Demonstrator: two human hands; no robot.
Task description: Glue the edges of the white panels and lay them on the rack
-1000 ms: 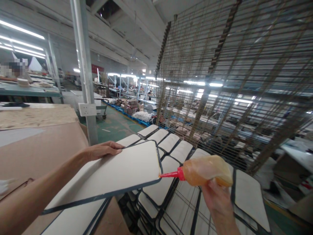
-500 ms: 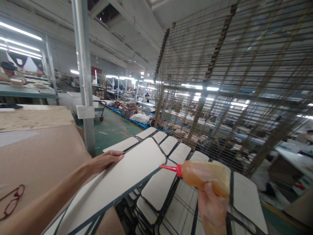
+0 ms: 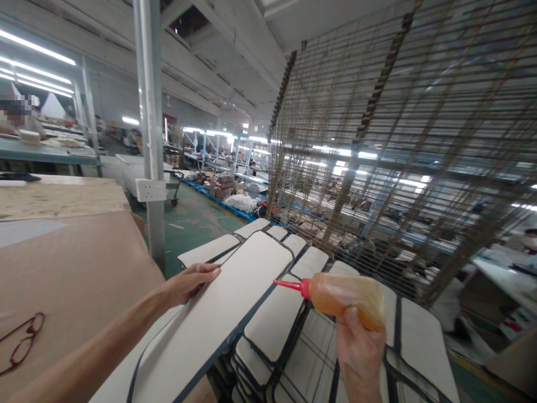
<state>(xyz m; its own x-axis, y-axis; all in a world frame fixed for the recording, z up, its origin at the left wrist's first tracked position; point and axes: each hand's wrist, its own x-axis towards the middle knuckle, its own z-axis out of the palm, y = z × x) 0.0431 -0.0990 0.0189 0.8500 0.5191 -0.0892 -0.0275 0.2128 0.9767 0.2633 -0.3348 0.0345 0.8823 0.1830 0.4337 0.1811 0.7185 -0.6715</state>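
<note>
My left hand (image 3: 195, 281) grips the left edge of a long cream panel (image 3: 235, 285) with rounded corners and a dark border, thumb on top and the other fingers mostly hidden. In my right hand (image 3: 361, 347) is a squeeze bottle (image 3: 346, 296) of amber liquid, lying nearly level. Its red nozzle (image 3: 289, 285) points left, the tip at the right edge of the held panel; whether it touches I cannot tell. Beneath and to the right lie stacks of similar cream panels (image 3: 423, 336) with dark edges.
Red-framed glasses (image 3: 25, 341) lie on a tan surface (image 3: 84, 268) at left. A metal post (image 3: 153, 140) with a socket box (image 3: 151, 190) rises beyond it. At right leans a large wire rack (image 3: 356, 112). Goods on blue pallets (image 3: 239, 210) line the green floor (image 3: 188, 235).
The held panel has turned so its far end points more away from me, and my left hand has shifted slightly right. The bottle has moved slightly left.
</note>
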